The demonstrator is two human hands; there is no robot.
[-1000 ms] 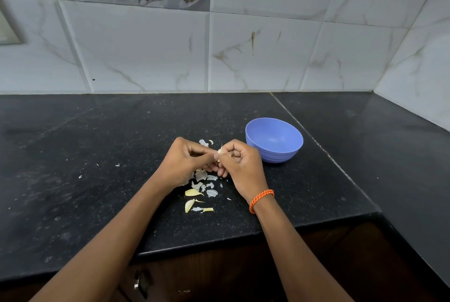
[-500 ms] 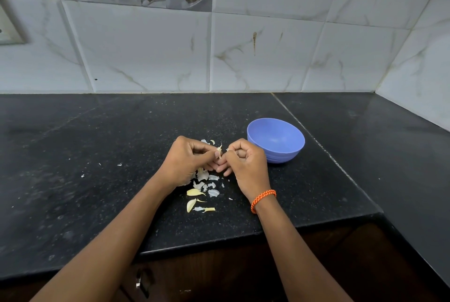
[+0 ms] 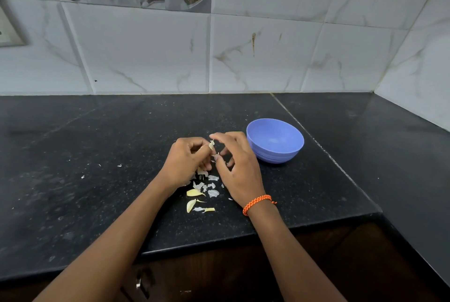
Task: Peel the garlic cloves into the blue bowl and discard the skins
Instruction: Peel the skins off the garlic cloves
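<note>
Clove (image 3: 211, 144) between left fingers (image 3: 204, 149) (pinched)

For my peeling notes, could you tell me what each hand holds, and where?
The left hand pinches a garlic clove by its lower end. The right hand holds nothing visible.

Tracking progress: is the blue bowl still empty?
Empty as far as visible: the bowl stands upright beside the right hand, and its visible inside shows only smooth blue, no cloves.
</note>
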